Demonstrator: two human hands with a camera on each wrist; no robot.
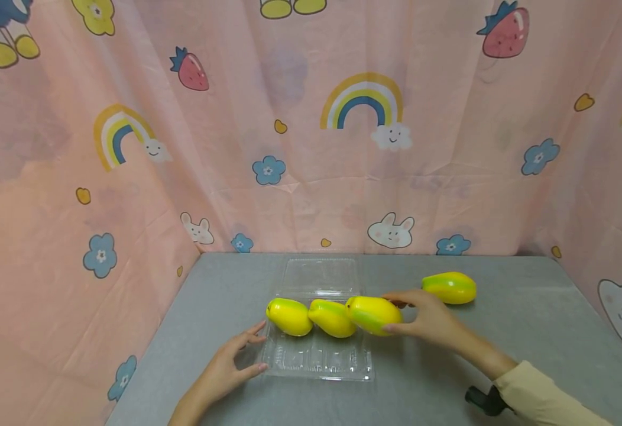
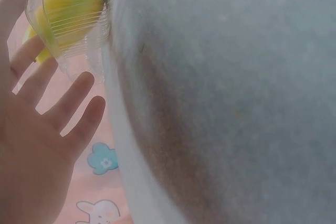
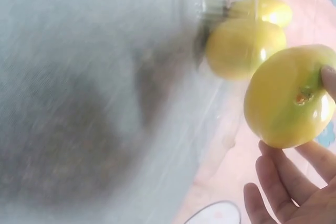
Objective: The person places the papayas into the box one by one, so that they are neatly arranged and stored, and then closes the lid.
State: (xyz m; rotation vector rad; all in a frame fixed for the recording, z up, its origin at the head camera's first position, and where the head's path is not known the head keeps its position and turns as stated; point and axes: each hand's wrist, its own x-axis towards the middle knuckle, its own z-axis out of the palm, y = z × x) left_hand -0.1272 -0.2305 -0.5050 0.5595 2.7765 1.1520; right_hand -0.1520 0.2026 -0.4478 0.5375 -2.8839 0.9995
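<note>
A clear plastic clamshell box [image 1: 318, 358] lies with its lid [image 1: 320, 276] folded back on the table. Inside it, one yellow-green papaya [image 1: 290, 316] sits at the left and another papaya [image 1: 332, 318] beside it in the middle. My right hand [image 1: 428, 316] grips a third papaya [image 1: 373, 315] between thumb and fingers, over the box's right side; the right wrist view shows its blunt end [image 3: 289, 98]. At the box's left edge is my left hand [image 1: 231, 364], its fingers spread and holding nothing; whether they touch the plastic I cannot tell.
One more papaya [image 1: 451, 288] lies on the grey table [image 1: 502, 319], behind and right of my right hand. A black object [image 1: 485, 401] shows by the right sleeve. Pink printed curtain [image 1: 311, 201] closes off the back and sides.
</note>
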